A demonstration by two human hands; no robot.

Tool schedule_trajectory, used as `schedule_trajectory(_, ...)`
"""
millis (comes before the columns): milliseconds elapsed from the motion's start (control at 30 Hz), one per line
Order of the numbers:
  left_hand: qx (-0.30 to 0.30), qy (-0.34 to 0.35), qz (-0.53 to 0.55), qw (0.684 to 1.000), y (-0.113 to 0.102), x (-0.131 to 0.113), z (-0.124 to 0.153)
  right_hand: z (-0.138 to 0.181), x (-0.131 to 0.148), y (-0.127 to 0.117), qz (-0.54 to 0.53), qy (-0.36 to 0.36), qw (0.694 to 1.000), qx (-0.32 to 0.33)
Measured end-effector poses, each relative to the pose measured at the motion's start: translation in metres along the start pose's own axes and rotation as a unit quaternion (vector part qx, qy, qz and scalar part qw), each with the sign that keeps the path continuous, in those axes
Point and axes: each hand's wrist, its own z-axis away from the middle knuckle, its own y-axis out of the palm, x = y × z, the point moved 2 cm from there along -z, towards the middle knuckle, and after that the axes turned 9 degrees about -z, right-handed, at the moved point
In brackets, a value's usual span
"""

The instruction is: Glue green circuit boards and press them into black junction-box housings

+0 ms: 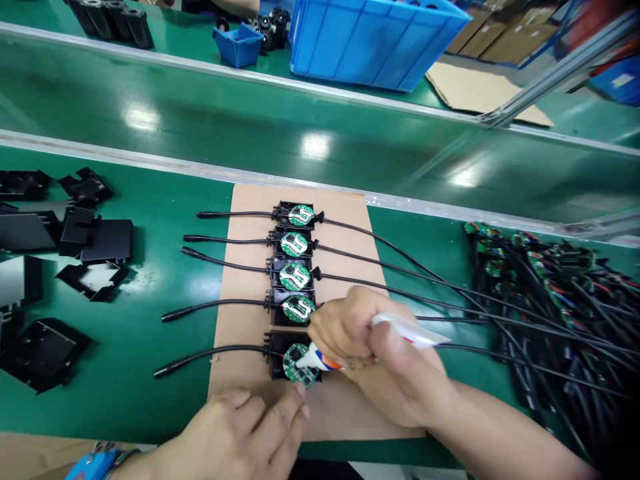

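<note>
Your right hand grips the soft tube mid-body; your left hand, open and flat, touches the probably fragile board at six o'clock.

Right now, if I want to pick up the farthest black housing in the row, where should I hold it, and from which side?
Probably grip the farthest housing by its left and right ends, where the cables leave, coming from above. Its round green board faces up with white dabs on it, and the next housing crowds its near side.
</note>
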Motion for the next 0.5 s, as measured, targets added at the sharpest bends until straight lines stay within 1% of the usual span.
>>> schedule_trajectory(100, -0.003, -0.03, 0.02, 0.999, 0.004, -0.003, 0.008, -0.004, -0.017, 0.001, 0.029, -0.017, 0.999, 0.015)
schedule_trajectory(200, -0.015, -0.044, 0.03, 0.998, 0.007, -0.005, 0.014, -0.006, -0.023, -0.001, 0.102, -0.022, 0.994, 0.034)
schedule_trajectory(333, -0.02, -0.054, 0.047, 0.997, 0.011, -0.009, 0.02, -0.003, -0.016, -0.005, 0.161, -0.011, 0.986, 0.046)
schedule_trajectory(500, -0.023, -0.061, 0.056, 0.996, 0.017, -0.01, 0.024, 0.01, -0.006, 0.001, 0.135, 0.008, 0.991, 0.02)
